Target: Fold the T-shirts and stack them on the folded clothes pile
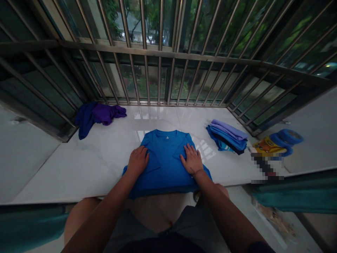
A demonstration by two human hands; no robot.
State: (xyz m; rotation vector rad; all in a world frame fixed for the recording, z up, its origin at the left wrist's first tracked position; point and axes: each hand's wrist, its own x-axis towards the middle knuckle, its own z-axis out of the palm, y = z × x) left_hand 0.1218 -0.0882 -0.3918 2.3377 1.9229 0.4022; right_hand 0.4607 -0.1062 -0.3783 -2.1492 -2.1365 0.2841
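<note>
A blue long-sleeved shirt [165,163] lies spread on the white window ledge, its collar toward the window and its lower part at the ledge's front edge. One sleeve on each side is folded in over the body. My left hand [138,160] rests on the shirt's left side, fingers laid out over the cloth. On the right side, near the folded sleeve, my right hand [191,159] lies flat with its fingers spread. Both hands touch the fabric without gripping it.
A stack of folded clothes [228,136] sits on the ledge [79,168] to the right. Crumpled purple and dark blue clothes [105,114] lie at the back left. A blue and yellow item [275,142] stands far right, beside a blurred-out patch. Metal bars [163,53] line the window.
</note>
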